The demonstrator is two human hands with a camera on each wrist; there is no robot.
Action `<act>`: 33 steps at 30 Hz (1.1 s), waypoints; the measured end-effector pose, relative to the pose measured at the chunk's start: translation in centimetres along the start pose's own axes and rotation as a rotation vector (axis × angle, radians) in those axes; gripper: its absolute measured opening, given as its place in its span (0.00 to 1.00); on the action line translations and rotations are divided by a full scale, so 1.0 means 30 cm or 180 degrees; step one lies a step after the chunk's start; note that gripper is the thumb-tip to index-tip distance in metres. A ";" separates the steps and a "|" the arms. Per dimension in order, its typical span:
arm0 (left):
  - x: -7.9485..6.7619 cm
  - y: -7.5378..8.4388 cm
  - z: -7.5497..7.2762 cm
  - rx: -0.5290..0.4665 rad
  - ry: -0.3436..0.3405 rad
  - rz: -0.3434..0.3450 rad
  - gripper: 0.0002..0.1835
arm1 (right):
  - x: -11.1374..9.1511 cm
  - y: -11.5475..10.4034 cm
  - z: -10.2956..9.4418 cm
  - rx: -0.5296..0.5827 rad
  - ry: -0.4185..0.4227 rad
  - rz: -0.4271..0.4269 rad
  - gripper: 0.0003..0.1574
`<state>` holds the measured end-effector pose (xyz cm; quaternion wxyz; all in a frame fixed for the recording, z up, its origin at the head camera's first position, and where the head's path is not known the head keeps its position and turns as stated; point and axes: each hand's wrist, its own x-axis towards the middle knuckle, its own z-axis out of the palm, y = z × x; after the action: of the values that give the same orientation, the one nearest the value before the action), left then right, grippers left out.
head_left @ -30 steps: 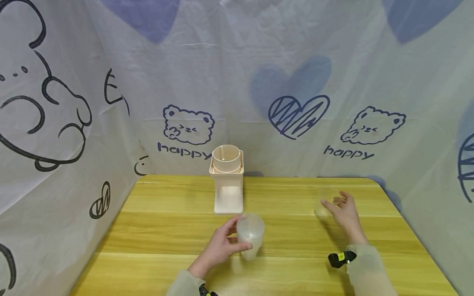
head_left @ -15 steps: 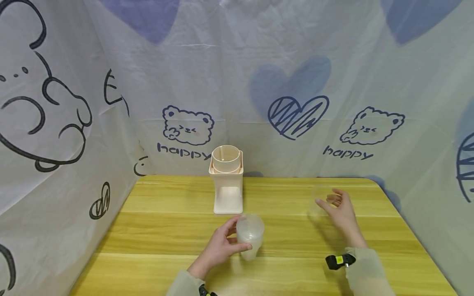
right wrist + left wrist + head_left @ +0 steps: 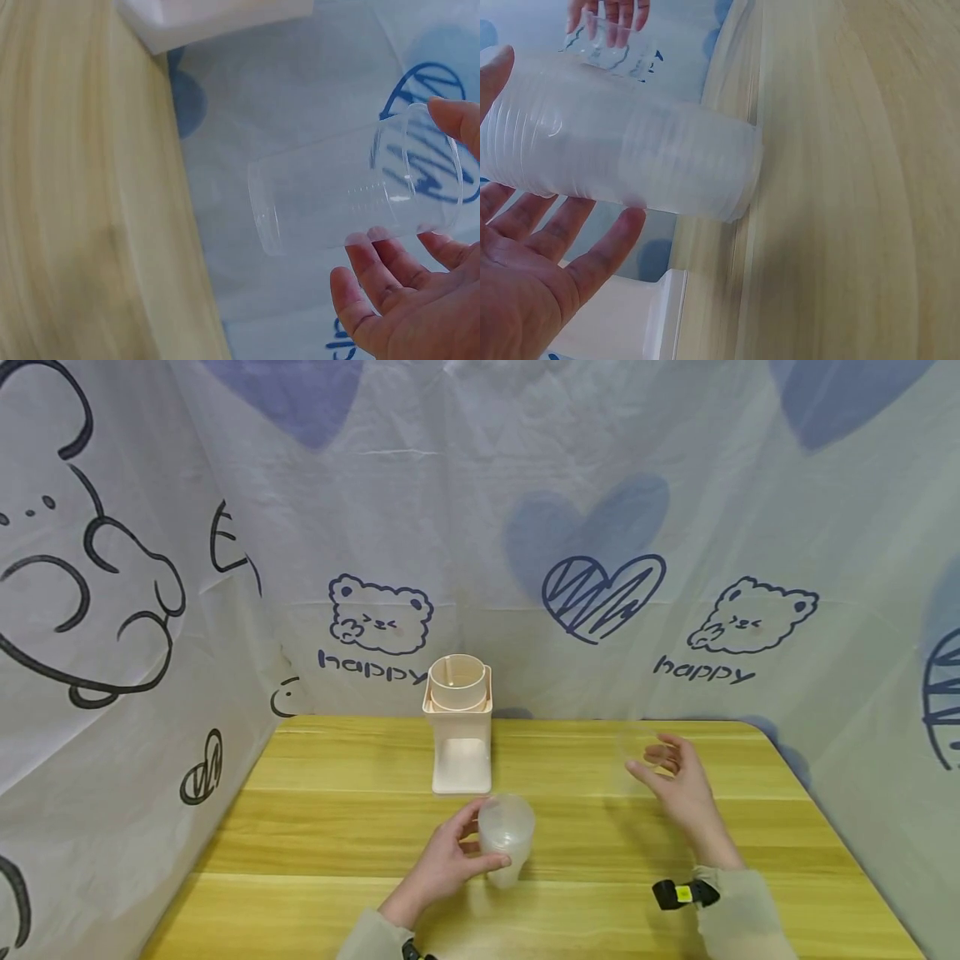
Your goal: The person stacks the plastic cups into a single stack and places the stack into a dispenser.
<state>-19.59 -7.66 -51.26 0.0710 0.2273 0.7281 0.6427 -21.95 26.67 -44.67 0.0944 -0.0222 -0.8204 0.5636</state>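
Note:
My left hand (image 3: 446,858) grips a stack of nested clear plastic cups (image 3: 507,837) near the middle of the table. In the left wrist view the stack (image 3: 630,142) lies between thumb and fingers, its lower end at the tabletop; I cannot tell whether it touches. My right hand (image 3: 681,785) holds one see-through plastic cup (image 3: 322,187) by thumb and fingertips near its rim, lifted above the table's right half. That cup is barely visible in the head view. Behind the stack stands a cream cup dispenser (image 3: 461,768) with a round, open-topped tube (image 3: 459,687).
The wood-patterned table (image 3: 330,835) backs onto a hanging cloth (image 3: 480,527) printed with hearts and bears. More of the cloth hangs along the left side. Each wrist wears a black camera strap (image 3: 682,893).
My right hand has shifted left and slightly toward the table's back with the single cup. The left hand and its stack have stayed in place.

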 end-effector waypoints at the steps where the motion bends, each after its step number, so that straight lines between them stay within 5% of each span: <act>1: -0.001 0.000 0.000 0.0013 0.0002 0.0012 0.42 | -0.004 -0.010 0.004 -0.0001 -0.0002 -0.0037 0.53; 13: -0.014 0.022 -0.005 0.0688 0.0158 0.0242 0.41 | -0.052 -0.110 0.049 0.0169 -0.0142 -0.0468 0.44; 33: -0.003 0.043 -0.023 0.0663 0.0135 0.0144 0.39 | -0.120 -0.249 0.120 0.0397 -0.0620 -0.1089 0.40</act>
<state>-19.46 -8.23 -49.91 0.0170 0.2362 0.7870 0.5697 -18.55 20.12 -39.44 0.1102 0.1779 -0.7809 0.5885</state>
